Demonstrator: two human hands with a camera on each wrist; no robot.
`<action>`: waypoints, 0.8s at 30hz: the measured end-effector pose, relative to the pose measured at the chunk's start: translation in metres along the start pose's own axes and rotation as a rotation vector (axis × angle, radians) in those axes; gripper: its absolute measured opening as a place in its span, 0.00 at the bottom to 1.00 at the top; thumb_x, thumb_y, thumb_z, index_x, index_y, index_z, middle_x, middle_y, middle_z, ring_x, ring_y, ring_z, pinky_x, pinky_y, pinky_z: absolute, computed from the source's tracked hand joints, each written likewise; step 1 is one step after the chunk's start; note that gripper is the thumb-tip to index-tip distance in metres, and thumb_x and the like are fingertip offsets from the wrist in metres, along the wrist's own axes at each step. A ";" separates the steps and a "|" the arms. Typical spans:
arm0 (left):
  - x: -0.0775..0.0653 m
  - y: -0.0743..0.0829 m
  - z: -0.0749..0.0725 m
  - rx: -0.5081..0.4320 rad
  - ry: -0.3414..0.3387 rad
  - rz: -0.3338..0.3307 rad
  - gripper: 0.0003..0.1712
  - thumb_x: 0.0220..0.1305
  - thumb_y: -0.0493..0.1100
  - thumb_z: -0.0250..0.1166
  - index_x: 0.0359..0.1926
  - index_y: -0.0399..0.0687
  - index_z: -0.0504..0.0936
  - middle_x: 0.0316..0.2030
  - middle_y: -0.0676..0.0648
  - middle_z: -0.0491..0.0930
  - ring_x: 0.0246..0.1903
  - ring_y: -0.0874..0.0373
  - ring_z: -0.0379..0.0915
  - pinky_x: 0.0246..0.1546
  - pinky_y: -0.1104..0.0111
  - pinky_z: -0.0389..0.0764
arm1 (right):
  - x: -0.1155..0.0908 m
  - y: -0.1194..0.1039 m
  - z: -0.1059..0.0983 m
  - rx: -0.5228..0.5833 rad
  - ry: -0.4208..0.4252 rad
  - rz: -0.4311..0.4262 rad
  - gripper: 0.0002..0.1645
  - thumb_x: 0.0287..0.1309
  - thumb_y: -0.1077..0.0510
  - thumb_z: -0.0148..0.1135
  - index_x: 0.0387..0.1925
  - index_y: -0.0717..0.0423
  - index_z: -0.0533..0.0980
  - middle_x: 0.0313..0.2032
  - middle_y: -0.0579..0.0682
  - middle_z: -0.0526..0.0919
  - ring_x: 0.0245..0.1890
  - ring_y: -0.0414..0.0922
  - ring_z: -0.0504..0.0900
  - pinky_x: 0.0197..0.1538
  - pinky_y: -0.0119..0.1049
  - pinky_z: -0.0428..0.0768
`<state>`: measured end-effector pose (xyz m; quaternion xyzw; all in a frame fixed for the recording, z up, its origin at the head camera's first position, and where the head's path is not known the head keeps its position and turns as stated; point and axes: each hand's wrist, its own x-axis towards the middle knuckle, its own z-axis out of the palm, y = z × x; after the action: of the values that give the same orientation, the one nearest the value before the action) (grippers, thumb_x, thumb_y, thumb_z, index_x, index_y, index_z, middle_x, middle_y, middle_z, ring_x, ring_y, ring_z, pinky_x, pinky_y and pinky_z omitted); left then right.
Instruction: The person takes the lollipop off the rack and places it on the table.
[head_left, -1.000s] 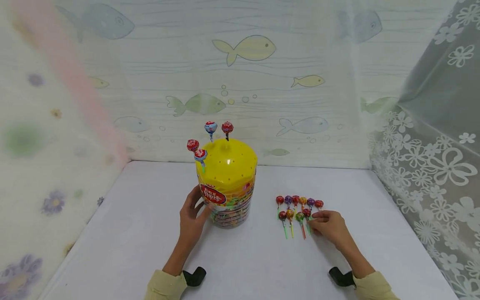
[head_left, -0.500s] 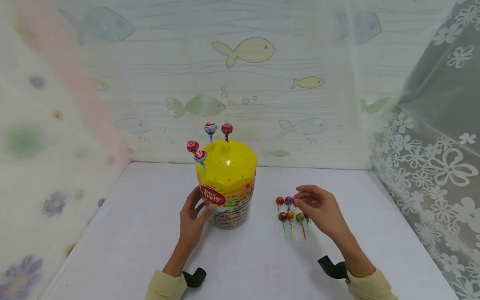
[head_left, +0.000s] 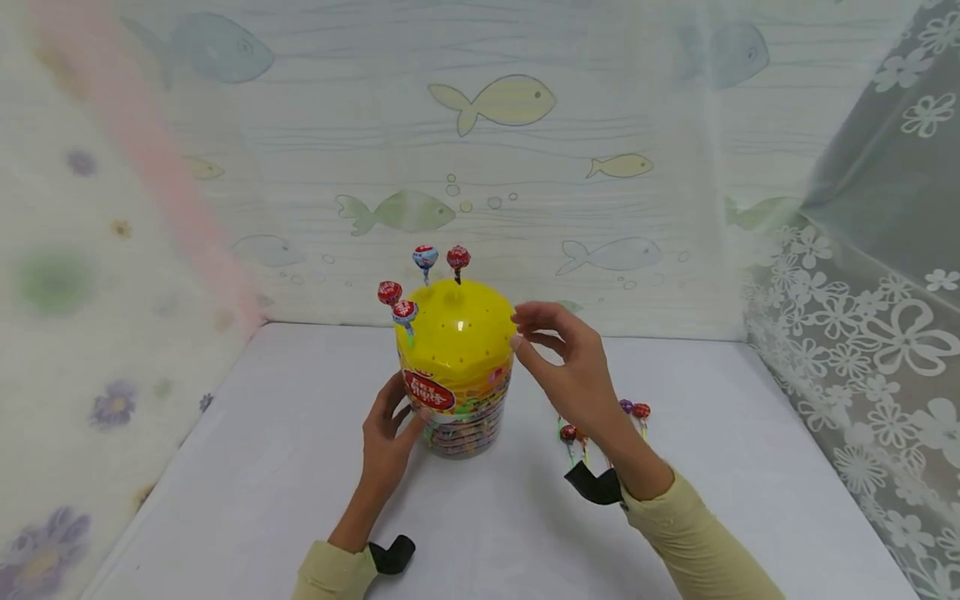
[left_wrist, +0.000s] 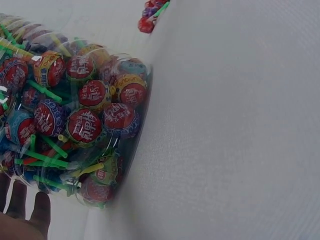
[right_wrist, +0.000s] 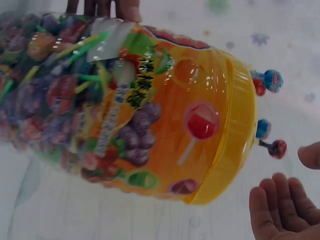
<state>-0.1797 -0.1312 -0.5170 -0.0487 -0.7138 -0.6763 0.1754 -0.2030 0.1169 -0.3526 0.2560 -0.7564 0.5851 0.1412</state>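
A clear plastic candy jar (head_left: pixel 462 437) with a yellow lid (head_left: pixel 450 333) stands upright on the table, packed with wrapped lollipops (left_wrist: pixel 85 125). Several lollipops stick up out of the lid, among them a red one (head_left: pixel 458 257) and a blue one (head_left: pixel 425 257) at the back. My left hand (head_left: pixel 387 437) holds the jar low on its left side, thumb in front, fingers partly hidden behind. Beside the lid's right edge hovers my right hand (head_left: pixel 566 362), thumb and fingers apart; the right wrist view shows nothing between the right hand's fingers (right_wrist: pixel 280 200).
Several loose lollipops (head_left: pixel 641 411) lie on the white table (head_left: pixel 480 533) right of the jar, partly hidden behind my right forearm. Black wrist mounts (head_left: pixel 392 554) sit at both wrists. A fish-patterned curtain (head_left: pixel 510 183) hangs behind, with flowered curtains at both sides.
From the lollipops on the table, my right hand has risen and moved left to the lid's right edge. The left hand keeps its hold on the jar.
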 end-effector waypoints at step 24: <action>0.000 0.000 0.001 0.007 0.007 -0.007 0.39 0.67 0.34 0.66 0.76 0.48 0.63 0.72 0.48 0.67 0.71 0.59 0.63 0.71 0.54 0.69 | 0.052 -0.017 0.041 0.107 -0.116 0.065 0.31 0.67 0.64 0.63 0.70 0.59 0.69 0.65 0.53 0.77 0.63 0.47 0.77 0.67 0.39 0.76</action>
<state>-0.1796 -0.1304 -0.5168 -0.0435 -0.7156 -0.6747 0.1758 -0.2334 0.0633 -0.3237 0.2718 -0.7389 0.6133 0.0640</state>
